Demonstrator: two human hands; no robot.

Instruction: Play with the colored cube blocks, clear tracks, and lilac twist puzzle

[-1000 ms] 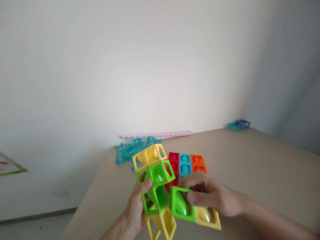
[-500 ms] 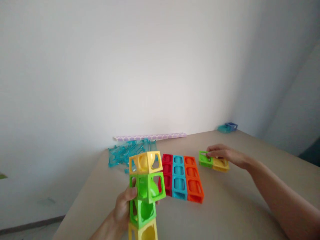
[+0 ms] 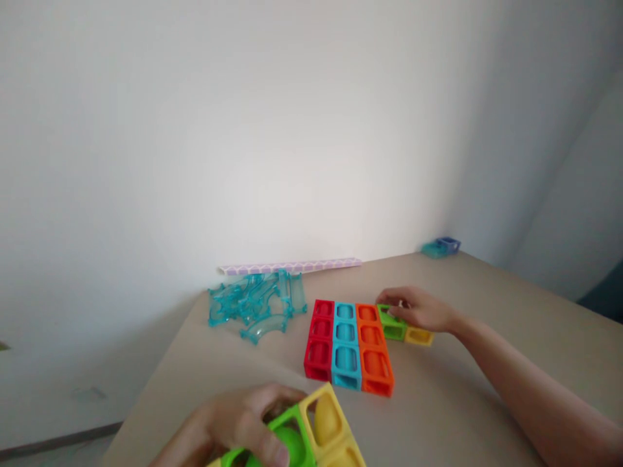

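My left hand (image 3: 248,418) is closed around several joined yellow and green toy cubes (image 3: 328,418) at the bottom of the view; part of them runs out of frame. On the table lies a flat panel of red cubes (image 3: 320,327), blue cubes (image 3: 346,332) and orange cubes (image 3: 374,334) in three columns. Against the upper right side of the orange column my right hand (image 3: 413,308) grips a green cube piece (image 3: 394,331). A yellow cube (image 3: 419,336) adjoins this green piece on the right. My right fingertips partly cover its top.
Clear teal track pieces (image 3: 256,301) lie in a heap at the back left of the table (image 3: 467,402). Behind them a purple patterned strip (image 3: 292,266) runs along the wall. A dark blue cube (image 3: 448,244) and a teal piece (image 3: 432,250) are at the far right corner.
My right hand has moved left, bringing the green and yellow cubes up to the orange column. My left hand has lowered and tilted its upright stack of cubes onto its side.
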